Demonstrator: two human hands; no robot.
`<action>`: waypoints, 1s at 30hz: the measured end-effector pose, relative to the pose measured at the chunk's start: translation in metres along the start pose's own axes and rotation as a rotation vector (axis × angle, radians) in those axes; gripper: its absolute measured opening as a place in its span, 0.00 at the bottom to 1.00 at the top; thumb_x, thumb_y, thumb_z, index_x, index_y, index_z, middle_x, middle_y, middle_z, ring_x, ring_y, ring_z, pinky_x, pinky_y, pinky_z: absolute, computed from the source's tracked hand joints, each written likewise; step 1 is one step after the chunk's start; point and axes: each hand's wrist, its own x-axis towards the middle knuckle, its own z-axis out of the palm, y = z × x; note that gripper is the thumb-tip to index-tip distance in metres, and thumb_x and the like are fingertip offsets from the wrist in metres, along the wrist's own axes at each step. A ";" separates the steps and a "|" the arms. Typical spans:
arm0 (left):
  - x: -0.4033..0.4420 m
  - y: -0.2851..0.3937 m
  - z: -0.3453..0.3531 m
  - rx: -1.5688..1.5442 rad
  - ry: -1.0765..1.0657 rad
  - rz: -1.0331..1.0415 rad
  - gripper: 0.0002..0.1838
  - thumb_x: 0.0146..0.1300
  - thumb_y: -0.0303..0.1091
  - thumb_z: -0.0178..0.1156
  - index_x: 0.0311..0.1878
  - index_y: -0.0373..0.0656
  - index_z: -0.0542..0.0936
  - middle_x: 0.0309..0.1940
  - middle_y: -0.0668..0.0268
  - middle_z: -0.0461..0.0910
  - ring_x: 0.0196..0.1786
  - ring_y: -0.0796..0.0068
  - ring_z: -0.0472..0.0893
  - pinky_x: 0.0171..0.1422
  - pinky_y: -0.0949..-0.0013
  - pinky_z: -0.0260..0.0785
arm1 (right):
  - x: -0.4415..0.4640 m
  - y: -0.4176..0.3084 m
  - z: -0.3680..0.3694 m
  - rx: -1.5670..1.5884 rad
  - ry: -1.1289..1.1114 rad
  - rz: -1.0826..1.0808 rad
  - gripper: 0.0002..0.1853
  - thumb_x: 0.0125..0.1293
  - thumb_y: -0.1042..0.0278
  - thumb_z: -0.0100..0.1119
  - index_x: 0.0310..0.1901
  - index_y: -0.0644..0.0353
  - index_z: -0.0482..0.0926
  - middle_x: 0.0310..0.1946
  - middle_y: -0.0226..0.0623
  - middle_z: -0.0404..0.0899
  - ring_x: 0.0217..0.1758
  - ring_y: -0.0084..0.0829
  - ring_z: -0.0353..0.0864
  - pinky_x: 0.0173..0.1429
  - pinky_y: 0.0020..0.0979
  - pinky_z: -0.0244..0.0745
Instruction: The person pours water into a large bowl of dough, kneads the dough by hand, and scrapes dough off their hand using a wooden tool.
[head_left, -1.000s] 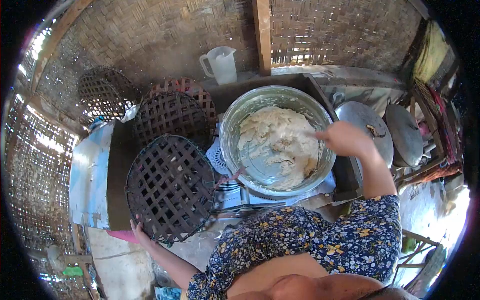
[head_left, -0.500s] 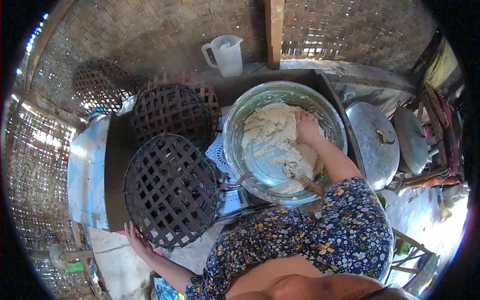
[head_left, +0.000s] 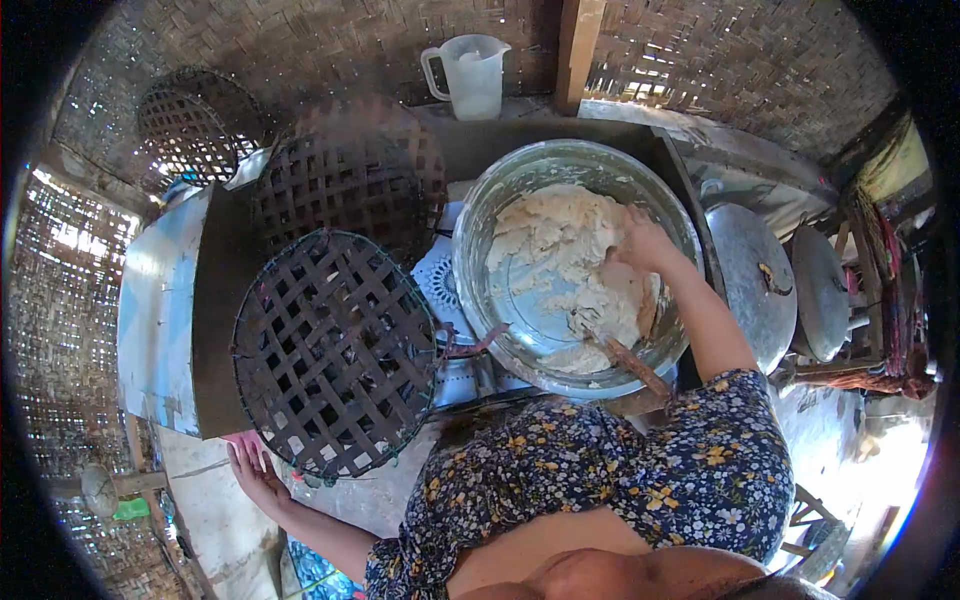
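Observation:
A large metal basin [head_left: 578, 150] holds a mass of pale, sticky dough [head_left: 560, 225]. My right hand [head_left: 640, 243] is inside it at the dough's right side, its fingers curled and pressed into the dough. A wooden stick [head_left: 637, 366] leans on the basin's near rim with its far end in the dough. My left hand [head_left: 258, 480] is open, fingers apart, just beside the near left edge of a dark woven lattice tray [head_left: 335, 350]. Something pink [head_left: 245, 440] shows near its fingertips; whether they touch it I cannot tell.
More lattice trays [head_left: 350, 180] lie behind, and another basket [head_left: 190, 130] leans at the far left. A plastic pitcher [head_left: 473, 80] stands against the woven wall. Metal lids [head_left: 745, 285] are right of the basin. A patterned cloth [head_left: 437, 280] lies between basin and trays.
My right hand has gone from lying spread on the dough to curled fingers, shifting a little right. My left hand stays by the tray's edge. The view has shifted slightly.

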 end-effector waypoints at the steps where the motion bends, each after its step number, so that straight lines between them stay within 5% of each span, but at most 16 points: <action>1: -0.002 0.001 0.000 -0.002 0.010 0.016 0.28 0.60 0.39 0.53 0.63 0.48 0.59 0.56 0.67 0.70 0.60 0.66 0.65 0.59 0.65 0.59 | -0.003 0.006 0.013 -0.054 -0.069 -0.012 0.49 0.46 0.46 0.62 0.62 0.69 0.51 0.64 0.56 0.48 0.68 0.46 0.49 0.66 0.36 0.53; 6: 0.002 -0.004 0.009 -0.075 -0.008 -0.027 0.27 0.60 0.36 0.54 0.62 0.45 0.61 0.58 0.61 0.67 0.60 0.67 0.66 0.58 0.69 0.61 | -0.029 0.001 0.049 -0.181 -0.209 -0.024 0.55 0.47 0.42 0.60 0.63 0.75 0.42 0.65 0.60 0.42 0.68 0.52 0.47 0.68 0.40 0.48; 13: 0.000 -0.007 0.036 0.001 -0.066 0.087 0.26 0.61 0.35 0.52 0.62 0.43 0.61 0.58 0.61 0.67 0.59 0.71 0.67 0.60 0.73 0.56 | -0.039 -0.012 0.055 -0.237 -0.285 -0.171 0.50 0.48 0.45 0.59 0.63 0.74 0.47 0.63 0.58 0.50 0.66 0.50 0.53 0.67 0.39 0.51; 16: -0.013 0.008 0.034 -0.005 -0.014 0.023 0.25 0.61 0.35 0.52 0.62 0.43 0.61 0.58 0.62 0.67 0.58 0.71 0.68 0.59 0.71 0.59 | -0.028 -0.014 -0.026 0.002 -0.734 -0.212 0.46 0.48 0.48 0.60 0.62 0.71 0.53 0.63 0.52 0.55 0.64 0.42 0.59 0.64 0.35 0.56; 19: -0.013 0.011 0.020 -0.074 0.039 0.025 0.25 0.61 0.35 0.52 0.62 0.44 0.62 0.58 0.63 0.68 0.57 0.72 0.69 0.56 0.70 0.61 | -0.021 -0.017 -0.048 0.152 -0.293 -0.065 0.43 0.50 0.49 0.57 0.63 0.69 0.53 0.63 0.52 0.54 0.66 0.40 0.55 0.67 0.31 0.51; 22: -0.014 0.012 0.020 -0.080 0.037 0.034 0.25 0.61 0.36 0.53 0.61 0.44 0.62 0.58 0.63 0.68 0.57 0.71 0.69 0.55 0.70 0.63 | 0.018 0.007 0.049 -0.022 0.032 -0.236 0.42 0.50 0.52 0.58 0.63 0.66 0.53 0.62 0.53 0.55 0.65 0.43 0.57 0.65 0.33 0.55; 25: -0.024 0.019 0.030 -0.090 0.003 0.060 0.25 0.61 0.36 0.53 0.61 0.43 0.63 0.58 0.63 0.67 0.57 0.71 0.68 0.56 0.70 0.62 | 0.000 -0.015 0.057 -0.219 0.093 -0.190 0.34 0.52 0.55 0.57 0.59 0.65 0.62 0.62 0.48 0.57 0.61 0.42 0.63 0.63 0.35 0.59; 28: -0.026 0.031 0.030 -0.080 -0.012 0.093 0.24 0.61 0.36 0.53 0.60 0.43 0.64 0.58 0.63 0.67 0.59 0.70 0.67 0.58 0.69 0.60 | 0.011 0.010 0.038 -0.074 -0.133 -0.382 0.36 0.52 0.52 0.57 0.59 0.66 0.61 0.60 0.50 0.60 0.60 0.43 0.64 0.62 0.34 0.60; 30: -0.029 0.036 0.029 -0.074 -0.004 0.124 0.23 0.62 0.35 0.52 0.60 0.42 0.64 0.58 0.62 0.67 0.60 0.69 0.65 0.59 0.69 0.59 | -0.004 0.004 0.011 0.089 -0.051 -0.309 0.33 0.51 0.51 0.58 0.56 0.62 0.64 0.52 0.52 0.67 0.56 0.44 0.68 0.58 0.36 0.64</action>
